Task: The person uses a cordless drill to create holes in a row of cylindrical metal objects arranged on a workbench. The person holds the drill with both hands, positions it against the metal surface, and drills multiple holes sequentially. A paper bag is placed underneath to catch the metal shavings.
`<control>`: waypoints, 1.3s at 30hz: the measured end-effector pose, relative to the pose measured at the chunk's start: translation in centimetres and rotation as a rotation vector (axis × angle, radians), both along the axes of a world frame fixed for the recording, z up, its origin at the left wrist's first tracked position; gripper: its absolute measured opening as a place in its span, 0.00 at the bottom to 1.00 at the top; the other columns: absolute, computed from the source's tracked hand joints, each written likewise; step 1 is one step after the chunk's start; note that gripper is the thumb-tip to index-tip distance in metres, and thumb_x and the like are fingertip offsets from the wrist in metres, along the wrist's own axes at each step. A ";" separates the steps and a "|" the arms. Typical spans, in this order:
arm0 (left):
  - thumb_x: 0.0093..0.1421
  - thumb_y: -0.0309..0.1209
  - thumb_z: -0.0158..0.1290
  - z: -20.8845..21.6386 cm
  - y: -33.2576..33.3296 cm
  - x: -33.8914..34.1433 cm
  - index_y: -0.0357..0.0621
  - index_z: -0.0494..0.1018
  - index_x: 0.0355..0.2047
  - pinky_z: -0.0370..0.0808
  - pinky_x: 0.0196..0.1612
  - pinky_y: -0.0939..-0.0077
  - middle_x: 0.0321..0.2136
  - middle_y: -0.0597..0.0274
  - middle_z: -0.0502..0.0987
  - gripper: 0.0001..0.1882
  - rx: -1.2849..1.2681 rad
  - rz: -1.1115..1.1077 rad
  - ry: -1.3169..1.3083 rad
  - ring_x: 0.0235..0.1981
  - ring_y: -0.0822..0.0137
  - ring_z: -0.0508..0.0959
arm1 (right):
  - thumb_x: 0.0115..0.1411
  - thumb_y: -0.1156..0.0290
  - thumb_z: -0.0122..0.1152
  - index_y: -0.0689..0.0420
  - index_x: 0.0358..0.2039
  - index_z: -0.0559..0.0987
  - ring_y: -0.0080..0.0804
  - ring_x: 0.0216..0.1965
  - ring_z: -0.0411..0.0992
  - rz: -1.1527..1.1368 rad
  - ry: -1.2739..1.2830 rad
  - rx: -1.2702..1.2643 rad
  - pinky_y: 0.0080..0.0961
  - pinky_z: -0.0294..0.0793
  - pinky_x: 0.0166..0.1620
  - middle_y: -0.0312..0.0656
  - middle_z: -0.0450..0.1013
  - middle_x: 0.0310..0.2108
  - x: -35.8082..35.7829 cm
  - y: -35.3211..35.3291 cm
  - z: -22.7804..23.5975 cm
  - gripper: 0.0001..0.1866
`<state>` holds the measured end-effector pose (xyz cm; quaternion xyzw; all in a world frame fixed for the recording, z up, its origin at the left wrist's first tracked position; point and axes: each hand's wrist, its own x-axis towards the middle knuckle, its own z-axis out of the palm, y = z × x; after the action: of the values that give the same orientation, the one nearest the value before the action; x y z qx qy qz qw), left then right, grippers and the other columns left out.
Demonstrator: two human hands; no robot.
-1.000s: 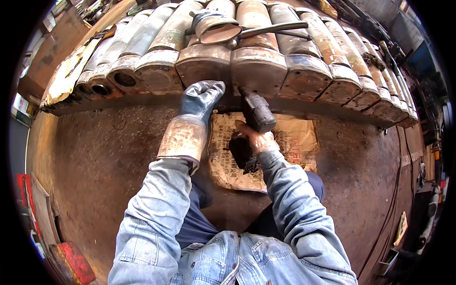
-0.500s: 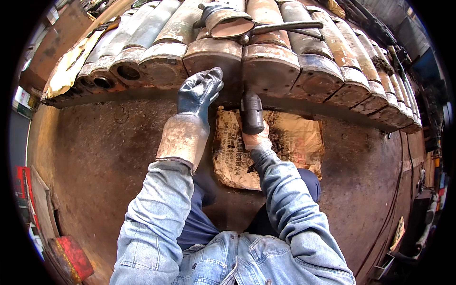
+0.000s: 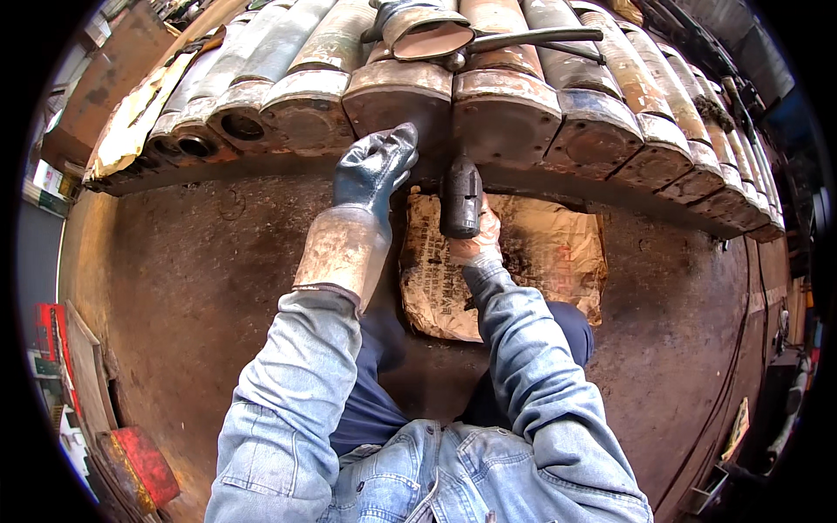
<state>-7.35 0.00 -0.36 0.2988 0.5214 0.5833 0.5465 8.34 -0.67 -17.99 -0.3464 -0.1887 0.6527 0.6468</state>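
My left hand (image 3: 373,170) wears a dark blue rubber glove with a long, stained cuff. Its fingers are closed close to the round flanged end of a large metal cylinder (image 3: 397,103); whatever they may grip is hidden. Beside it, my right hand (image 3: 479,237) is wrapped round a black hammer, partly behind the thick hammer head (image 3: 461,200). That head points at the row of cylinder ends, just right of my left glove. The hammer's handle is out of sight.
Several rusty cylinders (image 3: 510,113) lie side by side in a row ahead. On top rest another worn glove (image 3: 425,33) and a dark bar (image 3: 540,36). Beneath my right hand a stained paper sack (image 3: 558,253) lies on the floor. A red box (image 3: 144,466) stands at lower left.
The hammer head has shifted slightly upward, and its near end has swung a little left. The left glove keeps its place by the cylinder end. The whole view has drifted slightly.
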 end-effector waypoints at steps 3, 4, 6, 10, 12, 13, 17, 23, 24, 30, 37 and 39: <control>0.61 0.39 0.68 -0.3 0.0 -0.5 0.40 0.81 0.45 0.79 0.41 0.76 0.35 0.63 0.83 0.18 -0.019 0.028 0.005 0.34 0.71 0.81 | 0.70 0.58 0.58 0.53 0.45 0.80 0.26 0.32 0.77 -0.015 -0.502 0.028 0.29 0.80 0.37 0.35 0.80 0.33 0.4 -0.4 1.5 0.13; 0.60 0.40 0.68 -0.5 0.1 -0.7 0.40 0.81 0.45 0.79 0.40 0.76 0.34 0.63 0.83 0.19 -0.024 0.025 0.013 0.33 0.71 0.81 | 0.67 0.61 0.62 0.52 0.49 0.78 0.27 0.32 0.76 0.005 -0.706 0.038 0.29 0.78 0.38 0.35 0.79 0.33 0.9 -0.6 2.0 0.13; 0.60 0.41 0.69 -1.2 0.6 -0.8 0.41 0.82 0.43 0.78 0.38 0.76 0.32 0.65 0.82 0.18 -0.071 0.013 0.033 0.31 0.72 0.79 | 0.64 0.64 0.66 0.52 0.52 0.76 0.33 0.33 0.76 0.045 -0.979 0.012 0.32 0.77 0.39 0.40 0.80 0.34 1.9 -0.5 2.0 0.18; 0.61 0.45 0.67 -2.3 2.1 -0.2 0.44 0.82 0.38 0.74 0.33 0.76 0.25 0.69 0.79 0.17 -0.178 -0.042 0.115 0.25 0.74 0.75 | 0.60 0.62 0.69 0.53 0.55 0.75 0.43 0.36 0.78 0.123 -1.156 -0.016 0.37 0.77 0.42 0.47 0.81 0.38 3.7 -0.5 2.6 0.24; 0.62 0.49 0.66 -3.0 2.9 0.2 0.43 0.82 0.41 0.74 0.34 0.74 0.28 0.66 0.80 0.21 -0.228 -0.104 0.155 0.27 0.73 0.76 | 0.61 0.59 0.69 0.53 0.57 0.75 0.47 0.38 0.79 0.067 -1.397 0.226 0.39 0.78 0.44 0.47 0.81 0.40 4.6 -1.1 2.2 0.26; 0.60 0.49 0.67 -3.4 3.2 0.0 0.43 0.79 0.47 0.75 0.41 0.69 0.36 0.62 0.80 0.25 -0.259 -0.121 0.147 0.35 0.66 0.77 | 0.60 0.60 0.70 0.54 0.58 0.75 0.42 0.39 0.79 0.123 -1.362 0.182 0.36 0.78 0.45 0.46 0.81 0.40 4.3 -1.7 3.9 0.27; 0.56 0.51 0.71 -4.2 4.0 1.3 0.44 0.72 0.57 0.77 0.54 0.59 0.51 0.51 0.79 0.37 -0.331 -0.207 0.058 0.49 0.55 0.80 | 0.60 0.52 0.69 0.54 0.60 0.74 0.50 0.52 0.76 0.292 -1.356 0.079 0.41 0.74 0.55 0.53 0.78 0.50 5.5 -3.2 7.0 0.32; 0.59 0.58 0.64 -4.9 3.6 3.8 0.40 0.76 0.49 0.78 0.50 0.61 0.46 0.51 0.81 0.33 -0.398 -0.397 -0.143 0.46 0.56 0.81 | 0.61 0.50 0.68 0.55 0.63 0.73 0.47 0.59 0.72 0.159 -1.353 0.510 0.39 0.69 0.61 0.50 0.76 0.57 6.5 -5.0 10.3 0.35; 0.59 0.58 0.64 -4.7 3.4 4.4 0.41 0.77 0.44 0.79 0.47 0.63 0.43 0.53 0.82 0.31 -0.406 -0.398 -0.158 0.44 0.58 0.82 | 0.61 0.51 0.69 0.55 0.63 0.73 0.46 0.59 0.72 0.167 -1.336 0.526 0.39 0.69 0.61 0.49 0.76 0.57 6.6 -5.5 11.3 0.35; 0.66 0.45 0.60 -2.7 2.4 6.5 0.39 0.74 0.45 0.86 0.46 0.51 0.41 0.48 0.83 0.21 -0.317 -0.480 -0.436 0.42 0.50 0.85 | 0.60 0.62 0.70 0.55 0.67 0.67 0.44 0.66 0.65 0.293 -1.296 0.482 0.37 0.65 0.67 0.50 0.68 0.63 8.2 -7.6 13.6 0.37; 0.68 0.31 0.55 -3.2 2.7 7.6 0.36 0.73 0.44 0.84 0.52 0.47 0.43 0.42 0.82 0.10 -0.268 -0.409 -0.708 0.49 0.45 0.82 | 0.61 0.61 0.70 0.58 0.58 0.76 0.35 0.48 0.76 0.463 -0.998 0.086 0.32 0.75 0.53 0.43 0.79 0.45 9.7 -8.6 14.2 0.27; 0.68 0.30 0.54 -3.2 2.6 8.0 0.36 0.74 0.42 0.84 0.53 0.48 0.44 0.41 0.82 0.09 -0.204 -0.391 -0.687 0.49 0.44 0.82 | 0.60 0.59 0.71 0.59 0.53 0.78 0.31 0.42 0.77 0.468 -0.978 0.021 0.31 0.76 0.46 0.40 0.80 0.39 9.5 -8.8 14.8 0.24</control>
<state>0.62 2.57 -3.53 0.1245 0.2969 0.4796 0.8163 17.87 -9.47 -3.15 -0.5521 -0.5461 0.5400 0.3244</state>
